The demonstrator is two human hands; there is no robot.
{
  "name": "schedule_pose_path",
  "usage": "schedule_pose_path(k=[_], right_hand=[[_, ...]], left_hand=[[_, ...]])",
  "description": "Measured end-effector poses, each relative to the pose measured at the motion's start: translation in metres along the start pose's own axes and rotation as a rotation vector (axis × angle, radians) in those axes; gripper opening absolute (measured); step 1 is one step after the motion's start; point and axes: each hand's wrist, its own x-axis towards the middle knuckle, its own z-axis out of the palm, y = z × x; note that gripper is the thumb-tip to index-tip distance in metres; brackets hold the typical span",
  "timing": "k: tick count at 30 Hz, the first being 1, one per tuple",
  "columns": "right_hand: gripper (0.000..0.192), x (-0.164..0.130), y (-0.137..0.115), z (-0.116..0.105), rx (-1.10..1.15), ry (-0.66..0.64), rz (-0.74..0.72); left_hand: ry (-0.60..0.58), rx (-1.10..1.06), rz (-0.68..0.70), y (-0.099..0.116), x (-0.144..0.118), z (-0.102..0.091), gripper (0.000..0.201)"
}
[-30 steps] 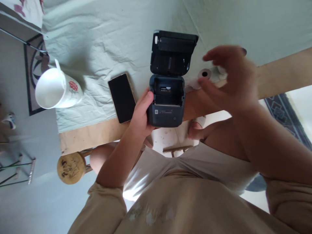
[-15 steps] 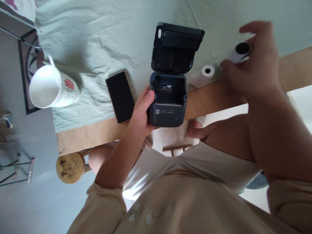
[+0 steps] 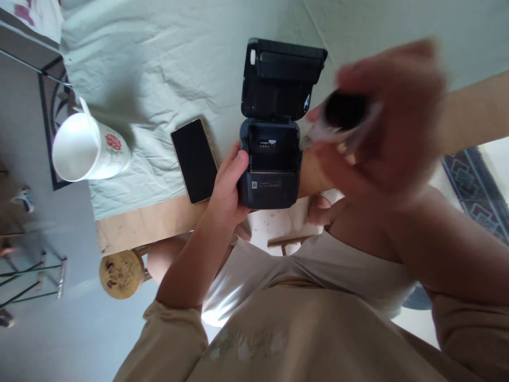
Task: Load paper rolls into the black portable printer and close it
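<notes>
A small dark label printer (image 3: 269, 175) sits at the table's near edge with its lid (image 3: 281, 77) flipped open and its paper bay bare. My left hand (image 3: 228, 185) grips the printer's left side. My right hand (image 3: 382, 127), blurred and raised to the right of the printer, is closed on a white paper roll (image 3: 345, 114) whose dark core faces me. Whether another roll lies behind that hand is hidden.
A black phone (image 3: 194, 159) lies face up just left of the printer. A white mug (image 3: 85, 148) with a red flower stands at the far left on the pale green cloth (image 3: 159, 69). A round wooden stool (image 3: 121, 274) is below the wooden table edge (image 3: 147, 223).
My right hand took a paper roll from the cloth at the far right and has brought it left and nearer, beside the open printer. The left hand has kept its hold.
</notes>
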Motion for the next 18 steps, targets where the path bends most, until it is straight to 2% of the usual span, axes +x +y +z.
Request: schedule_pose_path(k=[1,3,7,11,14,18], right_hand=[[0.05,0.0,-0.008,0.005,-0.039,-0.009,-0.114],[0.051,0.003,-0.015,0.015,-0.112,-0.008,-0.192],[0.028,0.01,-0.009,0.028,-0.279,-0.059,-0.116],[0.005,0.009,-0.006,0.027,-0.268,-0.058,-0.174],[0.012,0.007,-0.013,0.025,-0.224,-0.012,-0.194],[0.013,0.005,-0.02,0.025,-0.147,-0.063,-0.306]], left_hand=[[-0.003,0.01,0.029,-0.001,0.0,-0.001,0.037],[0.003,0.028,0.087,-0.003,0.001,-0.002,0.034],[0.012,0.022,0.095,-0.004,0.001,-0.002,0.032],[0.015,-0.036,0.101,-0.003,0.001,0.0,0.024],[-0.059,-0.095,0.143,-0.002,0.0,0.0,0.024],[-0.085,-0.074,0.134,-0.001,-0.002,-0.001,0.023]])
